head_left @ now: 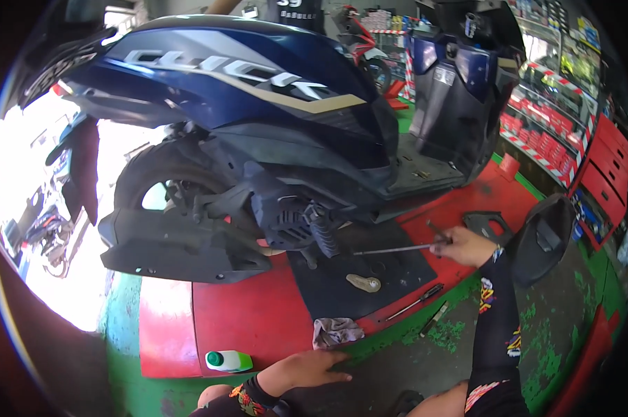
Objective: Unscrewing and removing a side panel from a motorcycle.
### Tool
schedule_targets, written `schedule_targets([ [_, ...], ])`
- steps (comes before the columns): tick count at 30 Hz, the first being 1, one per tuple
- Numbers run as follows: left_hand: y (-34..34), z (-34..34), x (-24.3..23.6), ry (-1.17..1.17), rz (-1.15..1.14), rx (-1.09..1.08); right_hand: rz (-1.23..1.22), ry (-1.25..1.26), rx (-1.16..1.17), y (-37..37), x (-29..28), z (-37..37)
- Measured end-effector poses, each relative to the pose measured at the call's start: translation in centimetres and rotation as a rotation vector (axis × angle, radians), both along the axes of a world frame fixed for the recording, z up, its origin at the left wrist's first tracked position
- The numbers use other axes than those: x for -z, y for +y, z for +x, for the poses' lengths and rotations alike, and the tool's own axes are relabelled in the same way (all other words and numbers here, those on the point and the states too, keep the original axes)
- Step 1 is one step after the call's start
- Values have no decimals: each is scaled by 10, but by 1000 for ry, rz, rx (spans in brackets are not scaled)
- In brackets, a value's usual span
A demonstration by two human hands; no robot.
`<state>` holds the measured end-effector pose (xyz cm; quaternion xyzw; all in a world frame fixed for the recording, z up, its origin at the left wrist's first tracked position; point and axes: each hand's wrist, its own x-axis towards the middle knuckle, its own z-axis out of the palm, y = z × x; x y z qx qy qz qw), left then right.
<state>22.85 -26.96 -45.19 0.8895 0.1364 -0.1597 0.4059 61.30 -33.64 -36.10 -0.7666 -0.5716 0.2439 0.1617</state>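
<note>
My right hand (467, 247) is closed around the handle of a long thin T-handle wrench (394, 249). Its shaft points left, toward the underside of a dark blue scooter (258, 97), with the tip near the footrest (322, 235). I cannot tell whether the tip touches anything. Lower down, my left hand (314, 368) holds nothing, its fingers apart, close to a crumpled grey rag (337, 332). On a black mat (331, 292) beneath the scooter lies a small tan, elongated part (364, 282). A screwdriver (417, 302) rests along the red platform's front edge.
The scooter stands on a red platform (244, 320) with green edging. A white bottle with a green cap (227, 361) lies at the front left. Black plastic panels (542, 240) sit beside my right arm. Shelves (547, 118) and a red drawer cabinet (606, 177) line the right. Behind the scooter, a person (300, 15) stands.
</note>
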Motion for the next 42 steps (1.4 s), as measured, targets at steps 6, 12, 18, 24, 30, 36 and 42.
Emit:
schedule_targets([
  [6, 62, -6, -9, -673, 77, -803, -79, -245, -89, 14, 26, -32],
  [12, 175, 18, -26, -1059, 337, -1019, -109, -228, -58, 15, 29, -18],
  [18, 210, 37, -30, -848, 585, -1087, -169, -251, -26, 5, 32, 1],
  [24, 220, 34, -31, -760, 560, -1077, -185, -248, 14, -1, 67, 46],
  [30, 212, 29, -33, -779, 591, -1051, -194, -283, 58, 10, 117, 81],
  [36, 215, 36, -42, -788, 545, -1018, -189, -191, 34, 13, 108, 75],
  [42, 216, 22, -43, -706, 539, -986, -11, -206, 22, 19, 128, 57],
])
